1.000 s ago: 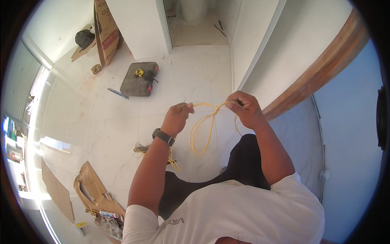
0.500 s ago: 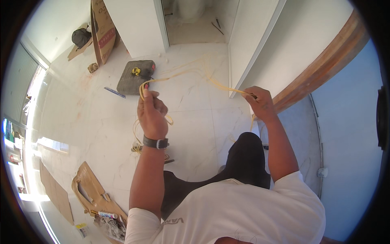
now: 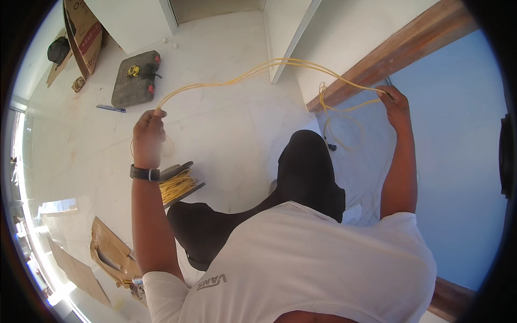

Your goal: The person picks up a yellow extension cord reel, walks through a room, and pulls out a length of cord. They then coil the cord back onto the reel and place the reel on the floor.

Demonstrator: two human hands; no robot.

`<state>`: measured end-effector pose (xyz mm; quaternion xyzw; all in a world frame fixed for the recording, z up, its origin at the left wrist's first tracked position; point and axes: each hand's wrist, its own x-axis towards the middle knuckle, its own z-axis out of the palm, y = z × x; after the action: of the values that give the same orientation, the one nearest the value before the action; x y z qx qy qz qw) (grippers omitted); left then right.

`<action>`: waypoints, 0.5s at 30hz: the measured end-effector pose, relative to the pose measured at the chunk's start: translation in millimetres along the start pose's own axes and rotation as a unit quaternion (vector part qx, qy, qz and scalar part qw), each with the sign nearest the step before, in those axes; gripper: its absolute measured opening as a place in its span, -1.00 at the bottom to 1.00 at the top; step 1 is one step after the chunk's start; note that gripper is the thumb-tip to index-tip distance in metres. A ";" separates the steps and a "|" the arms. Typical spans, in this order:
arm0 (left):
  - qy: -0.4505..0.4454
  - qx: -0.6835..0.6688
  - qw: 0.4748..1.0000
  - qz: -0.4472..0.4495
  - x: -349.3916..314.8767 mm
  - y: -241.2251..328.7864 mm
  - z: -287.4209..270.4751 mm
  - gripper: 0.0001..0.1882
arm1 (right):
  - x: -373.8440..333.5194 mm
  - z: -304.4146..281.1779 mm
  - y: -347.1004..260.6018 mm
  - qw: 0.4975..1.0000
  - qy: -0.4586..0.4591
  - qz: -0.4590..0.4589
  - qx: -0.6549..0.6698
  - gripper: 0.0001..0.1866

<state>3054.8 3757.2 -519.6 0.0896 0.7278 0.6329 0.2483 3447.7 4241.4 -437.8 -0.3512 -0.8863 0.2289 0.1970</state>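
Doubled strands of yellow cable (image 3: 229,82) are held in an arch between the two hands, across the far middle of the scene. At the left, the strands are pinched between the thumb and fingers of the left hand (image 3: 148,134); the hand is slightly blurred, so how each fingertip is set cannot be told. At the right, the other end of the arch is gripped by the curled fingers of the right hand (image 3: 397,106); a small dark item there is mostly covered, and its kind cannot be made out. Looser yellow loops are hung beside a wooden beam (image 3: 398,48), near a small black object (image 3: 332,147) too small to be identified. A spool (image 3: 176,170) wound with yellow cable is partly hidden behind the left forearm. Farther left, a yellow item (image 3: 133,70) is borne on a dark case (image 3: 134,90); beyond it, a cardboard box (image 3: 85,35) is cut off at the far edge. At the near left, a torn cardboard piece (image 3: 116,245) is partly hidden by the sleeve.
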 end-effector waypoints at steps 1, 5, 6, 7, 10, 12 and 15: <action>-0.029 0.011 0.999 -0.007 -6.0 -17.5 15.0 -0.74 | 0.9 2.2 -3.6 1.000 0.021 0.013 -0.006 -0.74; -0.178 0.012 0.983 -0.043 -52.9 -80.9 79.4 -0.72 | 16.9 13.7 -17.1 0.996 0.082 0.039 -0.016 -0.72; -0.223 0.021 0.973 -0.055 -67.2 -93.5 93.0 -0.73 | 23.1 15.0 -19.2 0.994 0.095 0.045 -0.019 -0.72; -0.271 0.070 0.960 -0.024 -80.7 -104.8 101.1 -0.73 | 29.2 16.1 -20.8 0.994 0.102 0.039 -0.031 -0.72; -0.320 0.148 0.935 0.031 -108.0 -136.6 119.9 -0.73 | 46.7 21.9 -22.2 0.994 0.098 -0.004 -0.048 -0.71; -0.316 0.213 0.924 0.032 -116.2 -150.5 118.3 -0.71 | 59.3 28.7 -20.5 0.996 0.070 -0.049 -0.035 -0.70; -0.286 0.216 0.930 0.078 -124.0 -158.2 108.1 -0.59 | 74.8 40.3 -3.7 0.993 0.040 -0.040 -0.105 -0.65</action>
<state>3242.0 3767.8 -649.8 0.3747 0.7360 0.4251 0.3704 3374.6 4281.6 -454.6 -0.3432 -0.9101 0.1118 0.2036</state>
